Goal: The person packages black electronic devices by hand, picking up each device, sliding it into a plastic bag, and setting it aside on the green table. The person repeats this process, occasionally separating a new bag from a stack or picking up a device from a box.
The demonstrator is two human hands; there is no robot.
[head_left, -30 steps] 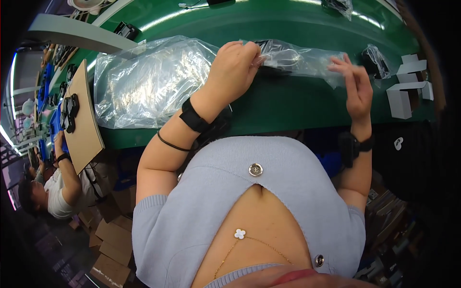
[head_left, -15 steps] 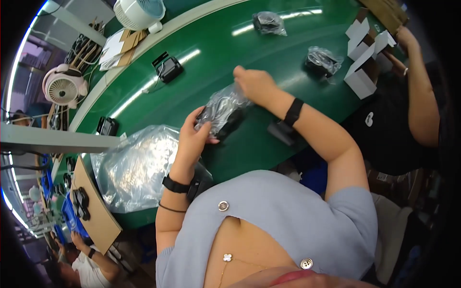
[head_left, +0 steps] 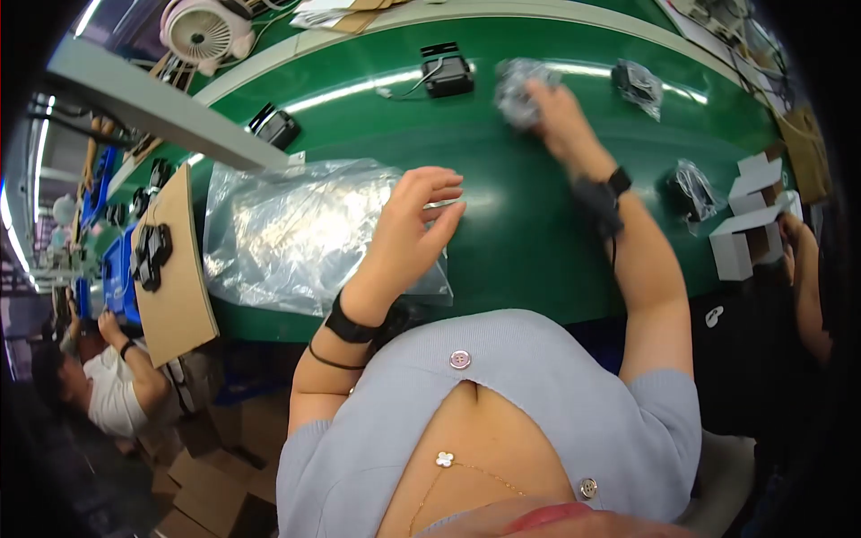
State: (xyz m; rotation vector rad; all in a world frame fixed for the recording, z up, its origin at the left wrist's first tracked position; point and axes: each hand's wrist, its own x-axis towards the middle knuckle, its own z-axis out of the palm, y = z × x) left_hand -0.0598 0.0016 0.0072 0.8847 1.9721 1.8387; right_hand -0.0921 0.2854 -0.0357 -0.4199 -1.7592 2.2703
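My right hand (head_left: 563, 125) reaches out over the green table, its fingers around a dark device in a clear plastic bag (head_left: 515, 92); motion blurs both. My left hand (head_left: 414, 229) holds nothing, its fingers apart, above the edge of a pile of clear plastic bags (head_left: 278, 238). Beyond the hands lies a black device with a short cable (head_left: 447, 72), unwrapped. Another black device (head_left: 273, 125) sits by the grey post. Two more bagged devices lie to the right, one farther off (head_left: 638, 85) and one nearer (head_left: 692, 193).
A grey post (head_left: 170, 108) slants over the table's left part. Cardboard (head_left: 175, 269) with black devices on it borders the bags. At the right, a co-worker's hand (head_left: 793, 231) is at open white boxes (head_left: 749, 235). A pink fan (head_left: 202, 34) stands at the far left.
My right hand has carried the bagged device away from me to the far side of the table. My left hand has let go of it. The whole view has turned.
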